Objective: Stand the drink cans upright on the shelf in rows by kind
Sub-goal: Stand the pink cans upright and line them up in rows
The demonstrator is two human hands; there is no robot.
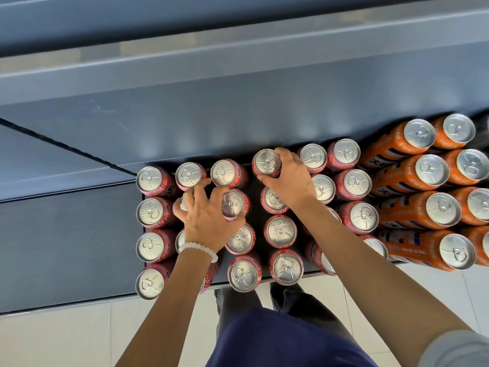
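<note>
Nearest, the left hand (205, 218), a white bead bracelet (198, 249) at its wrist, curls its fingers round a pink can (234, 204) tilted among the upright pink cans (280, 231); something white sits against its far fingers, too hidden to name. Farther in, the right hand (287, 176) grips a second pink can (266, 162) by its rim, at the back of the shelf (79, 234). Pink cans stand in rows to the left of, between and right of both hands. Beyond the right hand's right side, orange cans (431, 170) stand in 2 visible rows.
</note>
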